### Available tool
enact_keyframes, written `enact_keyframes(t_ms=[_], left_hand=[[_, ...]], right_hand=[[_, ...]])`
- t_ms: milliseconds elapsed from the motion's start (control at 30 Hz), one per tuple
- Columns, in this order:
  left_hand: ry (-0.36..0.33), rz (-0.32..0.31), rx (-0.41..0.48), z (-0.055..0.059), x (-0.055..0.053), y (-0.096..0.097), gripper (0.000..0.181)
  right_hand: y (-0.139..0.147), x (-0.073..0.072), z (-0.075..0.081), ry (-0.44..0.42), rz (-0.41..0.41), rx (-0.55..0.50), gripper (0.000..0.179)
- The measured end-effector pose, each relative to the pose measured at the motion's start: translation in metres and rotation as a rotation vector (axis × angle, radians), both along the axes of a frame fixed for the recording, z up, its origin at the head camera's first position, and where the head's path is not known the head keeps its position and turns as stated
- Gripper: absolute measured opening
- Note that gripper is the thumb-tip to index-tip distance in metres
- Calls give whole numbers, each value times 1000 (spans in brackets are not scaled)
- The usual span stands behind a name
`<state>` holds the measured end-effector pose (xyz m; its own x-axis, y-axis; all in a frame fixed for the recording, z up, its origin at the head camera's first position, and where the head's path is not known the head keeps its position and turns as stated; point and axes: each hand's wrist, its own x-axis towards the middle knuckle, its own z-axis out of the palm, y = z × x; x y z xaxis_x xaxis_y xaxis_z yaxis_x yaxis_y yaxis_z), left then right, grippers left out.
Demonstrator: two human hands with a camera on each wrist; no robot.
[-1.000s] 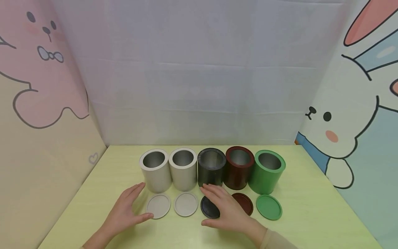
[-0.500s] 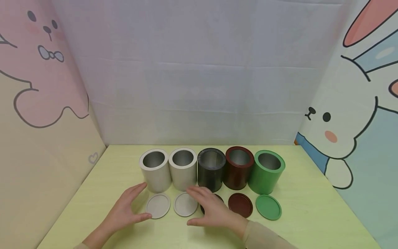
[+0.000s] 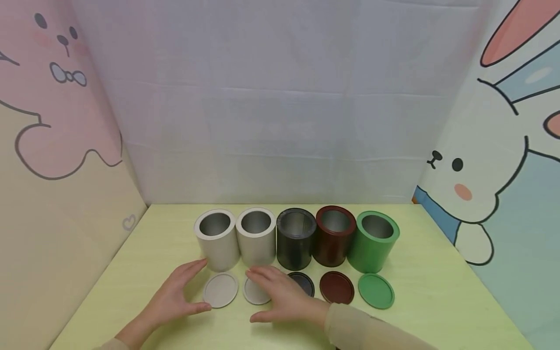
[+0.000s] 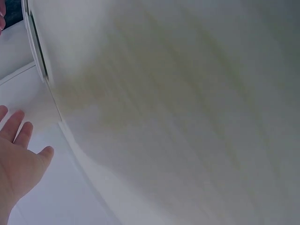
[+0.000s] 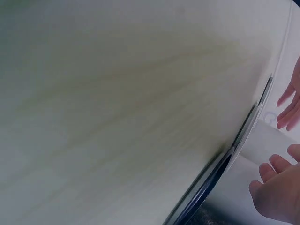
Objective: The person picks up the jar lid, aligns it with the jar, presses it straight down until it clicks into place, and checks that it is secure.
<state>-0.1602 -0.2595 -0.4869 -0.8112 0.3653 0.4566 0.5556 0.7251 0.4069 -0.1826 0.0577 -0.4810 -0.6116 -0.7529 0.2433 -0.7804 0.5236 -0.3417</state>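
Note:
My left hand (image 3: 175, 294) is held with fingers and thumb apart at the left of the leftmost pale lid (image 3: 220, 290), its thumb tip close to that lid's lower edge. My right hand (image 3: 282, 296) is over the table, fingers extended, and covers part of the second pale lid (image 3: 255, 290) and of the black lid (image 3: 303, 283). Neither hand holds anything. Behind the lids stand two pale cans (image 3: 218, 250), a black can (image 3: 295, 253), a dark red can (image 3: 333, 249) and a green can (image 3: 371, 253), all uncovered at the top.
A dark red lid (image 3: 337, 288) and a green lid (image 3: 376, 290) lie flat before their like-coloured cans. The pale yellow table (image 3: 437, 282) ends at a white cloth backdrop (image 3: 280, 121). Side panels bear cartoon animals.
My right hand has moved left, from over the black and dark red lids toward the second pale lid. The dark red lid is now uncovered. The left hand has stayed nearly still.

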Motion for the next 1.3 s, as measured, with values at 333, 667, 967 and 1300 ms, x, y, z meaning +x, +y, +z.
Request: enact_keyframes(t_ms=[333,667,967,1300], left_hand=[[-28,-6,-33,-4,-2,-1,100],[-37,-15,-87,-9,-5,-3,99],[-29,-39,-100,-18,-7,-5,97],[-57,-35,-104,-18,-8,-4,92]], right_hand=[[-22,-3,-3,42,18,71,89],[-40,-7,-2,73,5,162,89],[-54,-12,-7,52,-44,179,87],[-63,-13,-5,62,-80,201,80]])
